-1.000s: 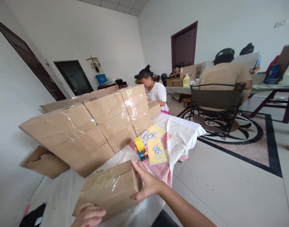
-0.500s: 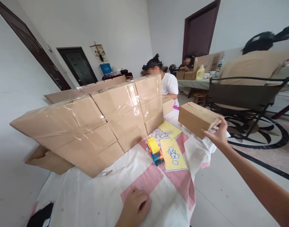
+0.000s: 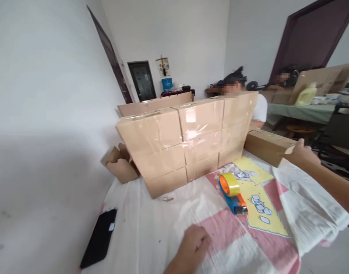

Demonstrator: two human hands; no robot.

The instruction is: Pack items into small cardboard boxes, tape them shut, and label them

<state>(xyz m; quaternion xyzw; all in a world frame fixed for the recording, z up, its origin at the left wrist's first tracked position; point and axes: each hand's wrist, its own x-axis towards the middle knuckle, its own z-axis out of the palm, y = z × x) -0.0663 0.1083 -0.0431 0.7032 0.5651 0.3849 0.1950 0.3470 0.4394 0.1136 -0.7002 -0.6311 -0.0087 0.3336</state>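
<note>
My right hand [image 3: 303, 153] grips the near end of a long brown cardboard box [image 3: 267, 146], level with the table's right side. The box's far end sits by the right end of a block of taped-together cardboard boxes [image 3: 188, 142], which stands on the cloth-covered table. Curled in a loose fist, my left hand [image 3: 193, 243] rests on the cloth with nothing visible in it. Between the hands lies a tape dispenser [image 3: 233, 196] with an orange hub and blue body, loaded with yellowish tape.
A black phone-like slab [image 3: 99, 239] lies at the table's left edge. An opened cardboard box [image 3: 121, 165] stands behind the block's left end. The cloth [image 3: 140, 228] has yellow and pink patches. Across the table a person [image 3: 234, 82] sits, partly hidden; another is farther back.
My view has swung left. My right hand has brought the box inward to the right end of the block. The left hand stays curled on the cloth.
</note>
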